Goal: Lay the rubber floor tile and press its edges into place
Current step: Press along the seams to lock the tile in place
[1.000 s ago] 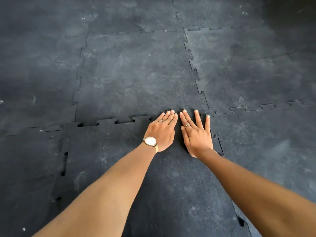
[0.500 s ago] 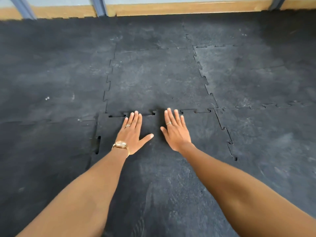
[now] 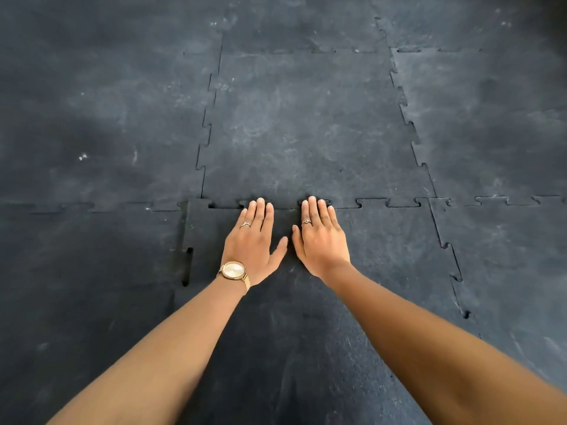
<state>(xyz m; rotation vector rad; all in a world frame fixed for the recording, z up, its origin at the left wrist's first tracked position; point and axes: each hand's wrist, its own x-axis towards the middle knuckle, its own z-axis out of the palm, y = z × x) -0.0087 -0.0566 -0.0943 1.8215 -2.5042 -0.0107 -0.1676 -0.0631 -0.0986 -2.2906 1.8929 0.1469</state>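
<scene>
A dark grey rubber floor tile (image 3: 383, 250) with jigsaw edges lies under my arms, among matching tiles. My left hand (image 3: 254, 243), with a watch and a ring, lies flat on the tile near its far edge, fingertips at the toothed seam. My right hand (image 3: 320, 237), also ringed, is flat beside it, palm down, fingers together on the same seam. Both hands hold nothing. The tile's left edge stands slightly proud, with an open slot (image 3: 187, 266) in the joint. Small gaps show along the right seam (image 3: 457, 271).
Interlocked rubber tiles cover the floor on all sides: one straight ahead (image 3: 306, 127), others at left (image 3: 92, 124) and right (image 3: 497, 124). The surface is scuffed with pale dust marks.
Both hands have shifted left along the far seam, from the tile's right corner to its left half. The view has tilted down again, so the far wall is gone.
</scene>
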